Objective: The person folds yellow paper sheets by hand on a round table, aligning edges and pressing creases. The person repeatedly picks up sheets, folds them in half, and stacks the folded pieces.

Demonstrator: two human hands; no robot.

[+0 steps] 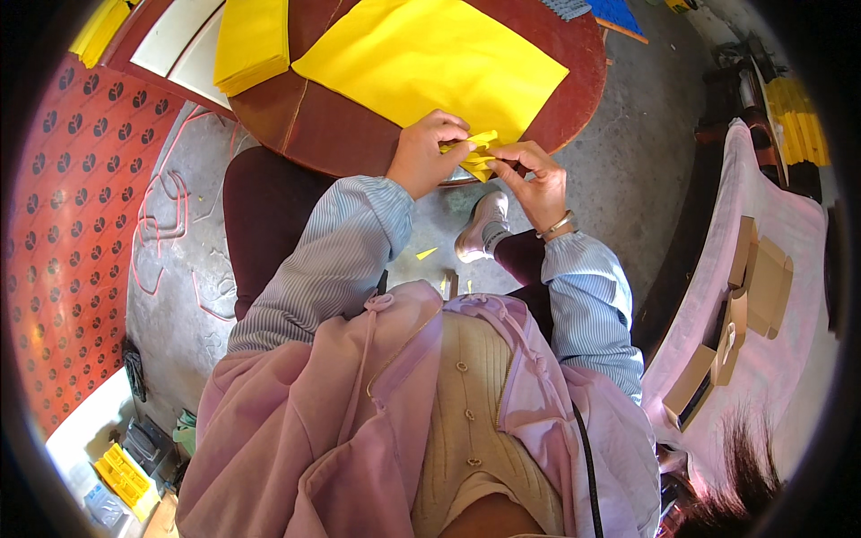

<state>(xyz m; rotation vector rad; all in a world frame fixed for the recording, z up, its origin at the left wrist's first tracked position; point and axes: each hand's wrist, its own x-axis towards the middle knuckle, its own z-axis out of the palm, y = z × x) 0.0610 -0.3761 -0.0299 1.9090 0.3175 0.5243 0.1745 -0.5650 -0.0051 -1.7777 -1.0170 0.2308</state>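
Observation:
A large yellow sheet, cloth-like and flat (439, 63), lies across the round red-brown table (345, 134). Its near corner reaches the table's front edge and is bunched into small folds there. My left hand (426, 154) pinches these folds between thumb and fingers from the left. From the right, my right hand (538, 184), with a bracelet at the wrist, grips the same bunched corner with thumb and forefinger. Both hands are close together at the edge. Whether the folds are loose strips or part of the sheet, I cannot tell.
A yellow folded stack (251, 45) sits at the table's left. On the right, open cardboard boxes (771, 287) rest on a pink cloth (691, 278). A pink hose or cord (184, 202) and a yellow scrap (426, 254) lie on the grey floor.

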